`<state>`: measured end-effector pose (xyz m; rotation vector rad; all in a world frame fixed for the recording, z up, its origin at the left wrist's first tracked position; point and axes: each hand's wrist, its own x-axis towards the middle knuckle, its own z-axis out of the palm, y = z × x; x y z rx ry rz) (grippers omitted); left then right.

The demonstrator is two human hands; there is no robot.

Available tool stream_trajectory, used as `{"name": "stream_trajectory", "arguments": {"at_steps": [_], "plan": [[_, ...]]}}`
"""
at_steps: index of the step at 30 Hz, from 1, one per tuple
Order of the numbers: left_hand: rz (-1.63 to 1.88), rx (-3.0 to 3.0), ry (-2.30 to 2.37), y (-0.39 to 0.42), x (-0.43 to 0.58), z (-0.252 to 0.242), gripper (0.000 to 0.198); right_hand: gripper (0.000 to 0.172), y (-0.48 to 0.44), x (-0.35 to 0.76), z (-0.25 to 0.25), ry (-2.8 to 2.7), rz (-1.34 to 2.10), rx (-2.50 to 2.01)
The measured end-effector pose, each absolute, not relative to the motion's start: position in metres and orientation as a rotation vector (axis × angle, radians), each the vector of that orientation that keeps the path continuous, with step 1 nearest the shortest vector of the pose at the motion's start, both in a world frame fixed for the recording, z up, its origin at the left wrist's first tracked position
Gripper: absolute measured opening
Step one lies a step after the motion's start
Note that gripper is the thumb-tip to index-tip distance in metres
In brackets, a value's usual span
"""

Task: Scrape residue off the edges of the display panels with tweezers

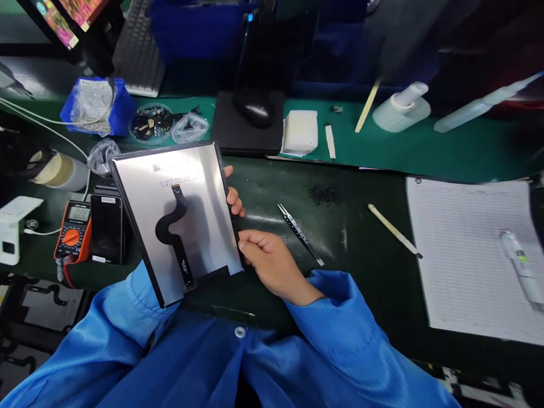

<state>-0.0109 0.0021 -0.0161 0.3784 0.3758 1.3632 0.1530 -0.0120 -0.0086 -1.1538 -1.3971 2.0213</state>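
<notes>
A tablet display panel (208,221), silvery back facing me and black along its edges, is held tilted above the bench. A black S-shaped flex cable (168,229) runs down that back. My left hand (233,195) supports the panel from beneath; its fingertips curl past the right edge and the rest is hidden. Thumb and curled fingers of my right hand (272,263) pinch the panel's right edge, near the lower corner. To the right of the hands lie metal tweezers (301,233) and a small heap of black scraps (323,195).
At left are an orange multimeter (72,232), a black phone (106,229) and a blue bin (97,107). A dish of small parts (151,123), a mouse (254,107) and white pads (300,131) line the back. A thin stick (394,231) and lined paper (463,255) lie right.
</notes>
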Motion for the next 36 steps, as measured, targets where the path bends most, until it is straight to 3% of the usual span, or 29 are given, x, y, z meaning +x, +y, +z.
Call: {"name": "stream_trajectory", "arguments": {"at_steps": [4, 9, 14, 19, 24, 36], "plan": [[1.353, 0.410, 0.421, 0.003, -0.009, -0.015, 0.062, 0.014, -0.014, 0.152, -0.014, -1.375, 2.036, -1.164], [1.322, 0.423, 0.452, 0.003, -0.010, -0.013, 0.048, 0.011, -0.017, 0.151, -0.017, -1.309, 2.069, -1.188], [1.331, 0.381, 0.391, 0.002, -0.014, -0.016, 0.058, 0.015, -0.018, 0.152, -0.019, -1.276, 2.080, -1.154], [1.303, 0.404, 0.407, 0.002, -0.013, -0.016, 0.046, 0.013, -0.019, 0.152, -0.024, -1.303, 2.063, -1.154], [1.314, 0.384, 0.416, 0.001, -0.013, -0.016, 0.054, 0.016, -0.018, 0.152, -0.019, -1.268, 2.090, -1.167], [1.325, 0.357, 0.432, 0.003, -0.011, -0.014, 0.048, 0.017, -0.018, 0.153, -0.018, -1.243, 2.112, -1.157]]}}
